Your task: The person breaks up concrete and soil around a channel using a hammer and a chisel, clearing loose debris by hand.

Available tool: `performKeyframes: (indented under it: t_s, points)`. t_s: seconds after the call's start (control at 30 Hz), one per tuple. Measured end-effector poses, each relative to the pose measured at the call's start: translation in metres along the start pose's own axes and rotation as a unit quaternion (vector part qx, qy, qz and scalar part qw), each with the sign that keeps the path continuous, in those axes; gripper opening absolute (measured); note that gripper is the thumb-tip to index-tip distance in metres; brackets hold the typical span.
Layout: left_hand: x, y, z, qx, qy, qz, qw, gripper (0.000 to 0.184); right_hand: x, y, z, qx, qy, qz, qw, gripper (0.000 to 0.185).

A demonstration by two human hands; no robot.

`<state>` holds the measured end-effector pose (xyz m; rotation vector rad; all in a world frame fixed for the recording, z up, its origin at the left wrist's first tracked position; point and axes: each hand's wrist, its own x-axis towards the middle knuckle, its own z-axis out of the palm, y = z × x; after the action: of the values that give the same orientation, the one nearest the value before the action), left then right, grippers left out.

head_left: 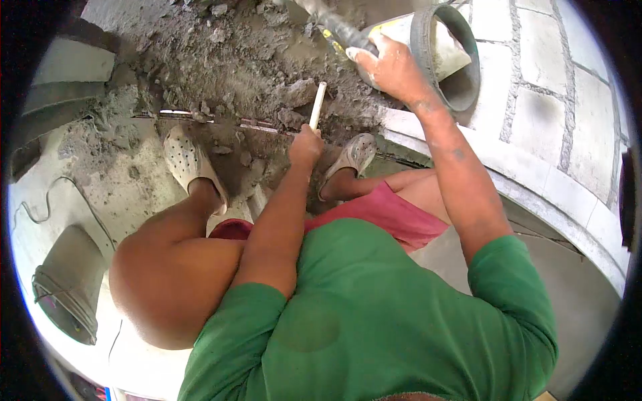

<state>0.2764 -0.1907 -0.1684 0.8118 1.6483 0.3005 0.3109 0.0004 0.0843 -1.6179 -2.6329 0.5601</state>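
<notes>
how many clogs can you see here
2, both being worn: the left clog beside the rubble, and the right clog just right of the left hand, which holds a pale rod. No others show.

One white pipe [319,101], one dark-handled tool [342,30], two clogs [189,159], two buckets [77,264]

The left hand [307,146] grips a white tube [318,105], the right hand [393,69] a dark handle [344,32], near loose rubble [231,63].
</notes>
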Motion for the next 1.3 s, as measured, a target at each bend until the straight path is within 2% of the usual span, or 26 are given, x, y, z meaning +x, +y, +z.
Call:
performKeyframes:
  t_s: [0.07,0.13,0.23,0.3,0.33,0.4,0.47,0.53,0.6,0.63,0.7,0.73,0.77,0.8,0.83,0.9,0.93,1.0,1.07,1.13,1.23,1.3]
  points:
    - [-0.002,0.009,0.008,-0.015,0.01,-0.014,1.0,0.037,0.005,0.007,0.017,-0.033,0.023,-0.111,0.993,0.045]
    - [-0.005,0.016,0.015,-0.03,0.017,-0.026,0.999,0.037,0.001,0.002,0.034,-0.047,-0.002,0.016,0.999,0.046]
    - [-0.004,0.019,0.013,-0.053,0.014,-0.044,0.998,0.039,-0.038,0.06,0.076,-0.132,-0.13,0.061,0.981,0.045]
    - [-0.006,0.018,0.01,-0.036,0.008,-0.035,0.999,0.04,-0.05,0.099,0.09,-0.201,-0.294,0.116,0.927,0.041]
    - [-0.006,0.015,0.011,-0.034,0.007,-0.032,0.999,0.04,-0.045,0.097,0.092,-0.201,-0.293,0.119,0.927,0.041]
    - [-0.003,0.01,0.021,-0.052,0.025,-0.002,0.998,0.038,-0.025,0.084,0.089,-0.169,-0.254,0.095,0.947,0.04]
    - [-0.007,0.012,0.021,-0.048,0.016,-0.014,0.999,0.038,0.006,0.042,0.057,-0.088,-0.248,0.084,0.961,0.043]
    - [-0.006,0.012,0.016,-0.041,0.017,-0.027,0.999,0.037,0.031,-0.01,0.022,-0.036,-0.112,-0.014,0.993,0.044]
    - [-0.005,0.011,0.016,-0.05,0.013,-0.008,0.999,0.036,0.057,-0.041,0.003,0.055,0.053,-0.173,0.982,0.044]
    - [-0.006,0.011,0.016,-0.049,0.011,-0.01,0.999,0.036,0.057,-0.048,0.011,0.056,0.05,-0.171,0.982,0.044]
    - [-0.006,0.015,0.013,-0.042,0.01,-0.026,0.999,0.037,0.056,-0.064,0.018,0.066,0.213,-0.203,0.954,0.044]
    - [-0.002,0.015,0.014,-0.045,0.012,-0.023,0.999,0.037,0.04,-0.043,0.038,0.073,0.146,-0.103,0.981,0.047]
    - [0.004,0.01,0.018,-0.048,0.016,-0.016,0.999,0.038,0.016,-0.01,0.052,-0.016,0.052,-0.035,0.998,0.047]
    - [0.006,0.006,0.02,-0.05,0.018,-0.008,0.999,0.039,-0.007,0.023,0.066,-0.117,-0.053,0.015,0.992,0.048]
    - [0.004,0.005,0.019,-0.051,0.017,-0.006,0.999,0.039,-0.026,0.064,0.077,-0.169,-0.163,0.015,0.972,0.041]
    - [0.002,0.006,0.013,-0.059,0.014,0.018,0.998,0.04,-0.044,0.097,0.082,-0.228,-0.261,0.09,0.934,0.039]
    - [0.011,0.012,0.009,-0.064,0.02,0.022,0.998,0.04,-0.025,0.096,0.078,-0.233,-0.256,0.084,0.934,0.039]
    - [0.001,0.006,0.017,-0.073,0.011,-0.004,0.997,0.041,-0.007,0.08,0.066,-0.181,-0.313,0.093,0.928,0.042]
    - [-0.002,0.013,0.006,-0.079,0.011,0.003,0.997,0.041,0.015,0.047,0.043,-0.151,-0.193,0.049,0.968,0.05]
    - [-0.007,0.013,0.007,-0.047,0.017,-0.006,0.999,0.037,0.033,0.006,0.014,-0.045,-0.046,-0.014,0.998,0.053]
    - [-0.011,0.018,0.008,-0.081,0.015,-0.007,0.997,0.04,0.063,-0.051,-0.027,-0.022,-0.002,-0.081,0.997,0.055]
    - [-0.009,0.018,0.008,-0.078,0.013,-0.002,0.997,0.04,0.056,-0.1,-0.048,0.113,0.006,0.114,0.987,0.06]
